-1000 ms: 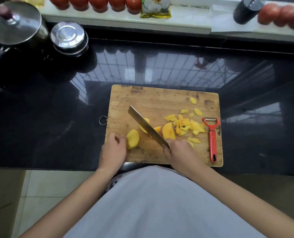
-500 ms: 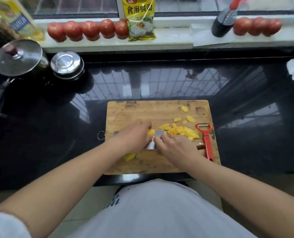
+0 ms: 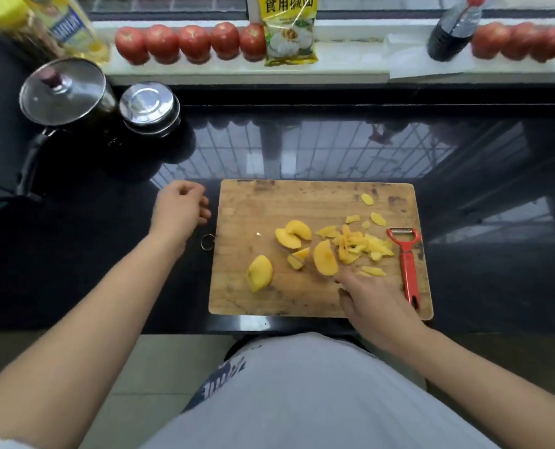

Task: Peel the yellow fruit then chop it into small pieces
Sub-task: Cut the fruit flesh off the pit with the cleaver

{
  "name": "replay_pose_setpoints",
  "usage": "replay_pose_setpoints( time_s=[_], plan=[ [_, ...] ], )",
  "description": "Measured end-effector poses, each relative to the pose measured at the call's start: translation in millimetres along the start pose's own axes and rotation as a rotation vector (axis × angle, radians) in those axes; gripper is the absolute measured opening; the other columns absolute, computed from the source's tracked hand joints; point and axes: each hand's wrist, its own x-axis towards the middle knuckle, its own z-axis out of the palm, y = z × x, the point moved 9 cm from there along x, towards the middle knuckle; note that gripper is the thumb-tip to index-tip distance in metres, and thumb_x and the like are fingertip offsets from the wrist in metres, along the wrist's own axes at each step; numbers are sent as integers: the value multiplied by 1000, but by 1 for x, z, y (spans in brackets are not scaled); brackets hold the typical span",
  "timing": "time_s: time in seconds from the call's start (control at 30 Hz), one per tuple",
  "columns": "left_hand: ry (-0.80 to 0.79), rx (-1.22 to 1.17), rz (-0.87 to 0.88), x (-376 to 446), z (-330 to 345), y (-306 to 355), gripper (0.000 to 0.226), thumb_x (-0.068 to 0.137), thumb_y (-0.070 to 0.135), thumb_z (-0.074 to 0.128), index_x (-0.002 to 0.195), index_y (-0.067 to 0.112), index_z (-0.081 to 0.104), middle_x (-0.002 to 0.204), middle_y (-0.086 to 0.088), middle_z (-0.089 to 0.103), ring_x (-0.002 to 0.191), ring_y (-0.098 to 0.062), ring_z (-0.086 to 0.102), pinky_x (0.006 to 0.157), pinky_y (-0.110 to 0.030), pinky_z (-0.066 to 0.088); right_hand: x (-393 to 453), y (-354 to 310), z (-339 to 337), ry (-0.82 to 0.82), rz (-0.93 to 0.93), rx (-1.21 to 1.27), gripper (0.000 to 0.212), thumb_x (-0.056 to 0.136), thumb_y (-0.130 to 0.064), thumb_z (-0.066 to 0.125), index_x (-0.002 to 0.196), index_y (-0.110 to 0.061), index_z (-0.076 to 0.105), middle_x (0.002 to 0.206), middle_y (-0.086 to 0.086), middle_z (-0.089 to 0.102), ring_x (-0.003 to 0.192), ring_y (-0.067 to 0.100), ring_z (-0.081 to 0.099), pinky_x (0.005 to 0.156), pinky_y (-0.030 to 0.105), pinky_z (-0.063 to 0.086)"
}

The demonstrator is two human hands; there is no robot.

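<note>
This was a home kitchen: a glossy black stone counter [image 3: 334, 147] carried a worn wooden cutting board [image 3: 269, 202] and a glass-lidded black pot [image 3: 63, 92], while ripe red tomatoes [image 3: 193, 43] and a yellow-capped cooking-oil bottle [image 3: 59, 24] lined the white windowsill [image 3: 237, 71].

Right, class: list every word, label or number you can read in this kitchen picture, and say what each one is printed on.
"食用碱面": top of the yellow packet on the window ledge.
Blue label on the oil bottle: lettering blurred, unreadable.
Dark print on the grey shirt: distorted, unreadable.
Dark sauce bottle: no readable text.
</note>
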Motion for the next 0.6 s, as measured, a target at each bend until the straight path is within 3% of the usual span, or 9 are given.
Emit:
replay_pose_setpoints(
  time_s=[0.03, 0.1, 0.17, 0.2, 0.27, 0.33, 0.5, 0.6],
  plan=[
    [25, -11, -75, -14, -11, -21, 13, 104, 14, 53, 100, 15, 65, 100, -19, 69, 67, -18, 64, 66, -34, 57, -2, 1, 1, 5, 56, 89, 14, 100, -20, 47, 106, -30, 54, 81, -5, 62, 71, 22, 59, 63, 41, 52],
    [-107, -6, -226, -50, 8, -67, 11, 104, 10, 57, 112, 9, 64, 102, -14, 67, 66, -17, 65, 62, -30, 57, -4, 2, 1, 23, 145, 188, 15, 101, -21, 48, 91, -31, 53, 74, -6, 58, 69, 22, 55, 59, 40, 46],
    [-291, -2, -332, -84, 43, -102, 33, 100, 15, 67, 131, 8, 59, 111, -10, 67, 68, -17, 68, 60, -33, 59, -3, -7, 7, 16, 166, 222, 22, 101, -23, 49, 81, -31, 49, 72, -7, 55, 67, 21, 54, 58, 42, 44],
    [-338, 32, -332, -91, 57, -115, 48, 96, 21, 73, 139, 12, 54, 120, -7, 65, 76, -18, 70, 68, -38, 62, -1, -13, 9, 13, 159, 218, 23, 100, -22, 49, 79, -30, 48, 72, -6, 55, 66, 21, 54, 58, 43, 46],
    [-353, 245, -222, -96, 72, -120, 73, 86, 34, 82, 149, 24, 46, 140, 1, 53, 109, -20, 65, 97, -46, 57, 3, -22, 16, -5, 155, 192, 23, 99, -20, 49, 78, -27, 51, 72, -4, 55, 64, 21, 54, 57, 44, 47],
    [-316, 460, -74, -101, 81, -113, 82, 85, 37, 81, 153, 33, 37, 144, 3, 41, 126, -23, 54, 106, -45, 49, 8, -23, 25, -57, 210, 195, 22, 100, -21, 47, 80, -24, 55, 73, 0, 59, 66, 23, 56, 58, 42, 49],
    [-239, 672, 290, -109, 88, -97, 56, 96, 23, 66, 146, 28, 42, 136, 1, 43, 106, -35, 61, 82, -44, 52, 13, -24, 37, -116, 274, 263, 21, 102, -22, 47, 92, -19, 65, 79, 4, 65, 71, 24, 61, 66, 44, 56],
    [-243, 625, 366, -104, 86, -99, 46, 94, 27, 67, 138, 24, 52, 132, 0, 50, 102, -32, 61, 79, -45, 55, 12, -24, 40, -134, 290, 280, 21, 102, -22, 47, 94, -19, 66, 80, 3, 67, 72, 22, 62, 68, 44, 57]
  ],
)
